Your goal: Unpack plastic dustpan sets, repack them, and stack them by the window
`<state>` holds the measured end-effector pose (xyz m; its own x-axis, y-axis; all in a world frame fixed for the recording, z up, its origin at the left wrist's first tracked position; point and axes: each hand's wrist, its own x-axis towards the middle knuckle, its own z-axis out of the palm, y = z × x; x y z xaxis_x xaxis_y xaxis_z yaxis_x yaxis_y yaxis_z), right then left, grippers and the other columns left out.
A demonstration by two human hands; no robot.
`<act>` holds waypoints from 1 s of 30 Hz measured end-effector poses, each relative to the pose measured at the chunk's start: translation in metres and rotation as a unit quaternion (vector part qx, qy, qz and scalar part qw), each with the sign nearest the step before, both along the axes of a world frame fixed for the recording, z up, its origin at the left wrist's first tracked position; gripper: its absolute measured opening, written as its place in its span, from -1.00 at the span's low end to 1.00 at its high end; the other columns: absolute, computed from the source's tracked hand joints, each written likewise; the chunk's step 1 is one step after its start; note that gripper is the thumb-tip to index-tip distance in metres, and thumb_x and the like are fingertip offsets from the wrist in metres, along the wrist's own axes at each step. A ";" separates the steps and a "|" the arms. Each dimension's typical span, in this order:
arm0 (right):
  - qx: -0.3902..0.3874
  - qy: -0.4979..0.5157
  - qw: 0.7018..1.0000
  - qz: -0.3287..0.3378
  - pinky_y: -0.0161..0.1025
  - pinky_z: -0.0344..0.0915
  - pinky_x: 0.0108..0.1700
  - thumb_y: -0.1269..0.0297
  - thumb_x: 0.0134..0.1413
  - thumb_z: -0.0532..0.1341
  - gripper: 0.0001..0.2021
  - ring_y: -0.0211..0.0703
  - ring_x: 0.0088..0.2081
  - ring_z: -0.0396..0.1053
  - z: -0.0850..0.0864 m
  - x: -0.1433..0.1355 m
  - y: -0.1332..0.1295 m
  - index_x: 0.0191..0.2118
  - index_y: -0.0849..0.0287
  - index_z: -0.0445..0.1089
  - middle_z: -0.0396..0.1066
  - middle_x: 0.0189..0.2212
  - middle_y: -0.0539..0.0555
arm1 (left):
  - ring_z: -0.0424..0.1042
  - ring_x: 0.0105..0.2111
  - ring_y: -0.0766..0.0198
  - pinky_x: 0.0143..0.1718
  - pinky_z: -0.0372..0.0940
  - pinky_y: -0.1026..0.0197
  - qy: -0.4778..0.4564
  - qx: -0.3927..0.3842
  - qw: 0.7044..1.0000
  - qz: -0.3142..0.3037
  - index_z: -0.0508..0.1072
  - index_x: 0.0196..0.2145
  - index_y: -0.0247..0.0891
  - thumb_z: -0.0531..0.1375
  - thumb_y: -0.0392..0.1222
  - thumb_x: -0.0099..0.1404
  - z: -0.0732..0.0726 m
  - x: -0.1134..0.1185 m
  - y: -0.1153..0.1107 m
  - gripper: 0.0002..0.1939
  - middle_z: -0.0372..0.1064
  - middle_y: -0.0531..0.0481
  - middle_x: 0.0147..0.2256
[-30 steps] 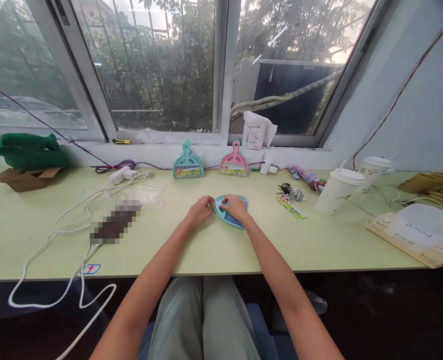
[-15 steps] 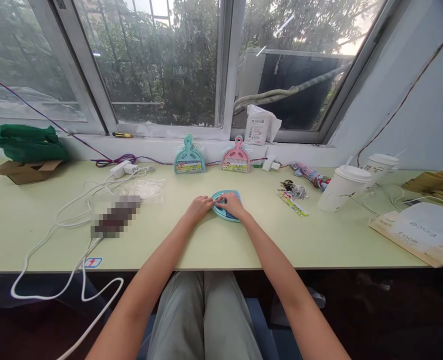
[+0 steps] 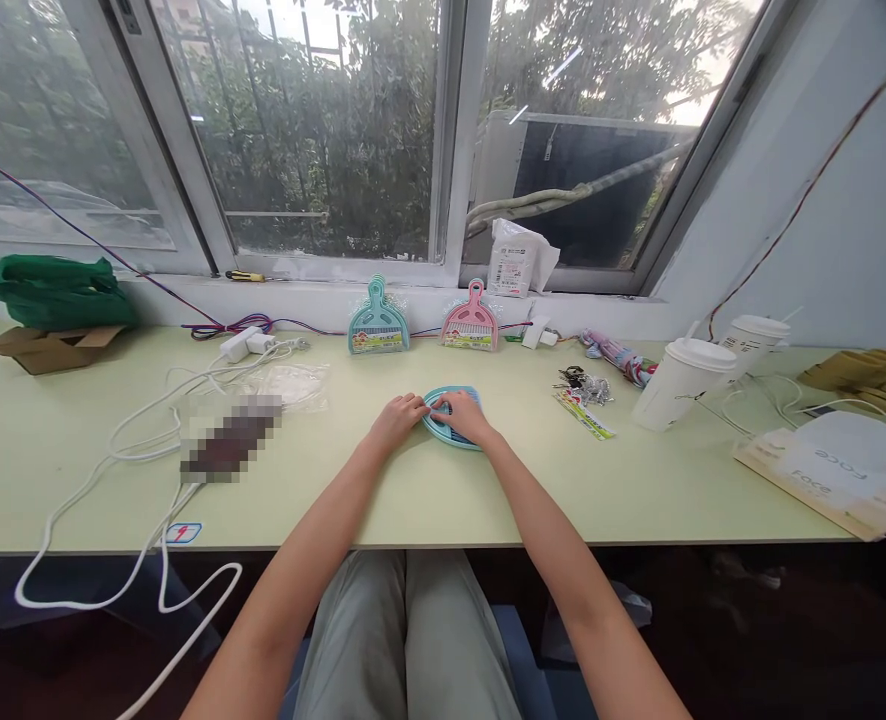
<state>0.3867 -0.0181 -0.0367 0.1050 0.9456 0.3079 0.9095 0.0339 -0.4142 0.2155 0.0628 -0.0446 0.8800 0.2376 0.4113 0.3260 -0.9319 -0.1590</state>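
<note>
A small teal dustpan (image 3: 440, 434) with a brush in it lies flat on the table in front of me, its handle end to the left. My left hand (image 3: 399, 417) has its fingers closed around that handle end. Over the pan, my right hand (image 3: 464, 414) bends its fingers and thumb into a pinch close to the left fingertips. Whatever sits between the right fingers is too small to make out. Both hands cover much of the handle.
Against the wall stand packed teal dustpan sets (image 3: 378, 318) and pink ones (image 3: 471, 318). Printed label strips (image 3: 584, 414) and a pile of ties (image 3: 589, 384) lie right, near lidded cups (image 3: 684, 385). White cables (image 3: 117, 452) sprawl left; a paper bag (image 3: 837, 465) lies far right.
The view has tilted up slightly, so everything sits a little lower in the picture. Both hands stay at the dustpan's handle end, with only slight finger movement.
</note>
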 end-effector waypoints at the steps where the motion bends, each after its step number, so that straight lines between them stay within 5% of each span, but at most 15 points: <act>1: -0.001 -0.001 1.000 -0.001 -0.23 0.18 -0.13 0.20 0.08 0.25 -0.86 -0.08 -0.14 0.29 0.000 0.000 0.000 -0.27 0.10 0.46 0.50 -0.16 0.01 | 0.35 -0.15 0.16 -0.21 0.19 0.17 -0.003 -0.002 1.000 -0.002 0.48 -0.11 -0.22 0.02 -0.46 0.28 0.000 0.000 0.001 -0.65 0.42 -0.13 -0.15; 7: 0.010 0.001 1.000 0.001 -0.21 0.19 -0.11 0.19 0.07 0.24 -0.87 -0.08 -0.13 0.30 0.000 0.001 0.001 -0.27 0.09 0.46 0.50 -0.20 0.01 | 0.35 -0.10 0.12 -0.14 0.21 0.12 -0.029 -0.047 0.998 -0.020 0.52 -0.20 -0.17 0.00 -0.47 0.26 -0.002 -0.002 0.003 -0.64 0.43 -0.15 -0.16; 10: 0.043 0.030 0.999 -0.013 -0.21 0.21 -0.12 0.18 0.05 0.25 -0.88 -0.08 -0.13 0.31 0.003 -0.001 -0.001 -0.32 0.07 0.46 0.50 -0.23 -0.01 | 0.29 0.04 0.07 0.05 0.14 0.00 -0.145 -0.118 0.982 0.001 0.50 -0.14 -0.12 0.04 -0.45 0.24 0.002 0.002 -0.003 -0.63 0.37 -0.15 -0.02; 12: 0.083 0.066 0.993 -0.053 -0.22 0.22 -0.11 0.18 0.02 0.25 -0.89 -0.10 -0.13 0.33 0.005 -0.005 -0.002 -0.34 0.07 0.44 0.50 -0.25 -0.01 | 0.20 0.15 0.02 0.16 0.05 -0.07 -0.295 -0.212 0.930 0.056 0.43 -0.04 -0.12 0.12 -0.36 0.23 0.008 0.008 -0.011 -0.65 0.29 -0.16 0.09; 14: 0.133 0.100 0.980 -0.113 -0.21 0.23 -0.10 0.17 0.03 0.24 -0.87 -0.10 -0.12 0.35 0.007 -0.011 -0.001 -0.31 0.08 0.41 0.48 -0.26 0.02 | 0.20 0.16 -0.01 0.16 0.09 -0.10 -0.418 -0.377 0.820 0.104 0.36 0.03 -0.15 0.16 -0.18 0.24 0.012 0.016 -0.022 -0.62 0.27 -0.18 0.10; 16: 0.177 0.122 0.965 -0.147 -0.20 0.24 -0.07 0.14 0.06 0.20 -0.84 -0.10 -0.12 0.35 0.008 -0.016 0.002 -0.28 0.09 0.38 0.47 -0.26 0.04 | 0.31 0.08 -0.03 0.07 0.22 -0.08 -0.428 -0.580 0.688 0.086 0.36 0.02 -0.18 0.15 0.02 0.25 0.015 0.024 -0.032 -0.58 0.34 -0.19 0.03; 18: 0.190 0.141 0.964 -0.124 -0.20 0.25 -0.06 0.12 0.08 0.18 -0.82 -0.11 -0.12 0.36 0.009 -0.016 0.006 -0.27 0.09 0.37 0.46 -0.26 0.04 | 0.40 0.00 -0.03 -0.01 0.30 -0.02 -0.360 -0.719 0.594 0.024 0.39 -0.02 -0.19 0.20 0.08 0.18 0.015 0.028 -0.039 -0.54 0.41 -0.16 -0.05; 21: 0.158 0.193 0.963 -0.106 -0.19 0.27 -0.05 0.10 0.17 0.06 -0.74 -0.12 -0.15 0.37 0.014 0.003 0.006 -0.22 0.12 0.39 0.47 -0.20 0.09 | 0.44 -0.07 0.02 -0.08 0.35 0.08 -0.336 -0.760 0.556 0.010 0.41 -0.07 -0.18 0.36 -0.14 0.00 0.013 0.029 -0.039 -0.51 0.46 -0.10 -0.12; 24: 0.175 0.192 0.918 -0.300 0.04 0.15 0.11 0.14 0.24 -0.09 -0.60 0.08 0.07 0.25 0.015 0.047 -0.008 -0.03 0.23 0.36 0.36 0.01 0.32 | 0.47 -0.13 0.11 -0.18 0.40 0.16 -0.404 -0.742 0.531 0.072 0.41 -0.13 -0.19 0.32 -0.29 -0.01 0.011 0.024 -0.025 -0.57 0.46 -0.07 -0.15; 27: 0.146 0.137 0.860 -0.469 0.35 -0.16 0.19 0.16 0.22 -0.03 -0.48 0.31 0.30 -0.14 0.006 0.094 -0.028 0.22 0.33 0.14 -0.05 0.29 0.47 | 0.48 -0.20 0.19 -0.29 0.42 0.22 -0.463 -0.724 0.501 0.106 0.38 -0.14 -0.17 0.27 -0.32 0.04 0.009 0.017 -0.005 -0.62 0.45 -0.04 -0.18; 30: 0.030 0.138 0.858 -0.494 0.44 -0.22 0.16 0.14 0.22 0.00 -0.43 0.36 0.30 -0.15 -0.009 0.114 -0.035 0.25 0.36 0.10 -0.08 0.29 0.52 | 0.48 -0.25 0.22 -0.32 0.41 0.23 -0.495 -0.707 0.489 0.123 0.36 -0.13 -0.16 0.26 -0.32 0.05 0.005 0.010 0.011 -0.62 0.43 -0.02 -0.22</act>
<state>0.5007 -0.0535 -0.0453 0.9228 0.3363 0.1881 0.3745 -0.6679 -0.6432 0.2253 0.0743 -0.0392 0.2881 0.9498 -0.1223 -0.2797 0.2056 0.9378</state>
